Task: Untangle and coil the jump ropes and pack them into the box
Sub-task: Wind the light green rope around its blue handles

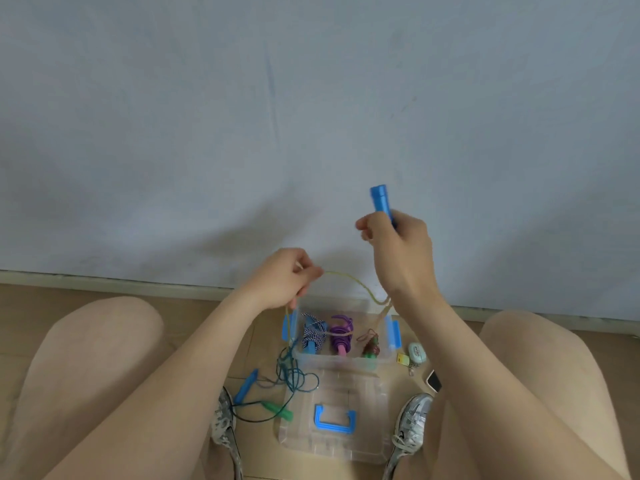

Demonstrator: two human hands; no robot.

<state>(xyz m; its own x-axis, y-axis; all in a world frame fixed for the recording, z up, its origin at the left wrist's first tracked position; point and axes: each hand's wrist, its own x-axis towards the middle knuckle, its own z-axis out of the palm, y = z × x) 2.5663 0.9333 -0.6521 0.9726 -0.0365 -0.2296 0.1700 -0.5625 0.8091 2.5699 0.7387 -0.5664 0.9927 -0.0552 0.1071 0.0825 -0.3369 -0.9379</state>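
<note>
My right hand (pixel 398 251) grips a blue jump-rope handle (pixel 379 199), held upright above the box. A yellowish rope (pixel 356 282) arcs from under that hand to my left hand (pixel 284 278), which pinches it and lets it hang down at the left. Below stands a clear plastic box (pixel 346 358) with blue latches. Inside lie a blue-and-white coiled rope (pixel 313 332), a purple coiled rope (pixel 341 332) and a small brown-and-green one (pixel 370 348). A tangled dark teal rope (pixel 291 375) with a blue handle (pixel 246 386) and a green handle (pixel 277 408) lies on the floor left of the box.
The clear lid (pixel 336 441) with a blue carry handle lies flat between my shoes. A small mint case (pixel 417 353), a yellow tag and a phone (pixel 434 381) sit right of the box. My knees flank the scene; a grey wall rises behind.
</note>
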